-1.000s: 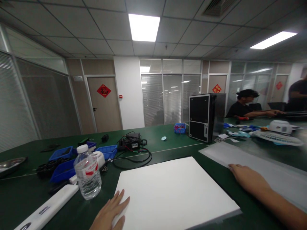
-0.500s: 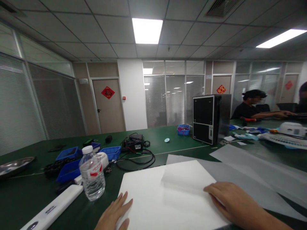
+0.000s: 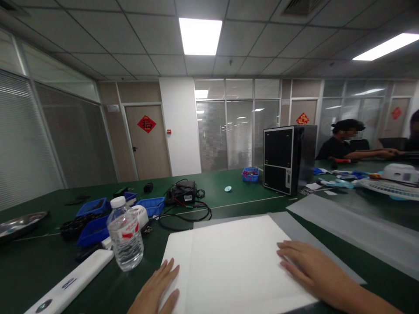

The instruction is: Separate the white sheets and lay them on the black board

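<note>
A large white sheet of paper (image 3: 229, 261) lies in front of me on the green table, with a faint crease near its left side. My left hand (image 3: 157, 285) rests on its left edge, fingers spread. On the right edge lies my right hand (image 3: 310, 270), fingers stretched out and slightly apart. Beneath the white sheet, a greyish translucent sheet (image 3: 322, 248) sticks out behind and to the right. Another translucent sheet (image 3: 353, 233) lies farther right. Just left of the paper stands a clear water bottle (image 3: 126, 240) with a white cap.
A long white bar (image 3: 72, 283) lies at the left, with blue trays (image 3: 94, 231) behind it. A black power adapter (image 3: 183, 192) with cables sits beyond the paper. A black computer tower (image 3: 281, 159) stands at the back right. A person (image 3: 343, 141) sits at the far right.
The white paper now lies flatter, its raised fold gone. The translucent sheet under it has shifted left. My right hand's fingers have gone from pinched together to spread flat.
</note>
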Available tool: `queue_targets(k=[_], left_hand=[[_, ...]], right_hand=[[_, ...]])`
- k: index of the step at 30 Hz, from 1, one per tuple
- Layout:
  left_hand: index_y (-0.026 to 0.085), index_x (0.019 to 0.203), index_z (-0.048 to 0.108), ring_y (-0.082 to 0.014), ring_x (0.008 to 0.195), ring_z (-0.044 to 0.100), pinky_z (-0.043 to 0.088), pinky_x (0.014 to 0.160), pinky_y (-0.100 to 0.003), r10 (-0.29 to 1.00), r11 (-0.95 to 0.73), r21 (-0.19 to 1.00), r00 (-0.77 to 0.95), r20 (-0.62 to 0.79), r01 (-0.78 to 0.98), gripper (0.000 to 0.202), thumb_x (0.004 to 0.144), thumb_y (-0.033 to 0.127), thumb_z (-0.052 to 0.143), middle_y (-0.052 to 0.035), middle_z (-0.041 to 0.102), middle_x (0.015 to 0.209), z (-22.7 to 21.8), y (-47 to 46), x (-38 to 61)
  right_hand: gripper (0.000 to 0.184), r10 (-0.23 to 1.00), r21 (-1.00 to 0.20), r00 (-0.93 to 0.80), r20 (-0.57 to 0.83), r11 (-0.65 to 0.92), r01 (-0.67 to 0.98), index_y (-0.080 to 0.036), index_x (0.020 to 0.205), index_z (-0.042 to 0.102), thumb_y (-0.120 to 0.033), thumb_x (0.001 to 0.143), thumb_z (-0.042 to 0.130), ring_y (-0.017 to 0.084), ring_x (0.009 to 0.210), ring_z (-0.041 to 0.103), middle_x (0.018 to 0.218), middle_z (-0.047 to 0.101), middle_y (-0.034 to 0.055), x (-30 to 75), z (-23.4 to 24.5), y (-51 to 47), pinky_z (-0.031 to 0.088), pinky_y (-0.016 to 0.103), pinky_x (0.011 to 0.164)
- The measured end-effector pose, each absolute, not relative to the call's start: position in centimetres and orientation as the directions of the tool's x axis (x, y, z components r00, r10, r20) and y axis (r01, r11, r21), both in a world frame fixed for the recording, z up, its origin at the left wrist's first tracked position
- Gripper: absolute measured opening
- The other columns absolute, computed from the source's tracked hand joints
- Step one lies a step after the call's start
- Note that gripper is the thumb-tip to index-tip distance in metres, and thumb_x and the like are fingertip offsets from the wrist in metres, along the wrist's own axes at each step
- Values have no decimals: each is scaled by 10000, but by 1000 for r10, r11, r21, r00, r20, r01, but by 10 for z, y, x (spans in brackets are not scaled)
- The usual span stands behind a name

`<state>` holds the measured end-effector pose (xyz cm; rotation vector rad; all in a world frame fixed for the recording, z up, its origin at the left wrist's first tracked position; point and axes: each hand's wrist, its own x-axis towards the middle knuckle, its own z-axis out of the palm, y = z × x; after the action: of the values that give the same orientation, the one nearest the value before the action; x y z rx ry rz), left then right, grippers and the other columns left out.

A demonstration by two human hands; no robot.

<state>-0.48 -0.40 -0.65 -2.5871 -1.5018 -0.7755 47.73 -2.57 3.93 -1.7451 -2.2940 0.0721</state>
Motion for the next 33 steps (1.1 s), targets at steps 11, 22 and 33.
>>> queue_targets(k=[11,22,33], left_hand=[[345,1421,585,-277,1298,602,479,1056,-417,750,-575,204,411,519,792,546,882,277,637,-25,579,1468,-15,1,-16],[339,1406,603,-289,1337,561,463,1060,-461,770,-576,279,395,501,768,526,886,259,616,-46,573,1479,-16,2,-14],[389,1411,589,-286,1337,558,446,1072,-448,761,-601,340,388,520,723,543,882,274,642,-16,581,1479,-17,5,-13]], right_hand=[[851,903,-284,-421,-91,382,880,-241,1544,357,-762,878,454,404,1479,276,1601,273,113,430,71,-57,248,677,1175],[665,838,-294,-544,38,530,795,-286,1488,469,-640,928,515,378,1447,356,1560,353,125,418,83,-64,345,629,1156],[531,790,-338,-603,111,601,724,-374,1497,458,-500,983,502,330,1447,387,1559,402,62,422,75,-64,366,573,1166]])
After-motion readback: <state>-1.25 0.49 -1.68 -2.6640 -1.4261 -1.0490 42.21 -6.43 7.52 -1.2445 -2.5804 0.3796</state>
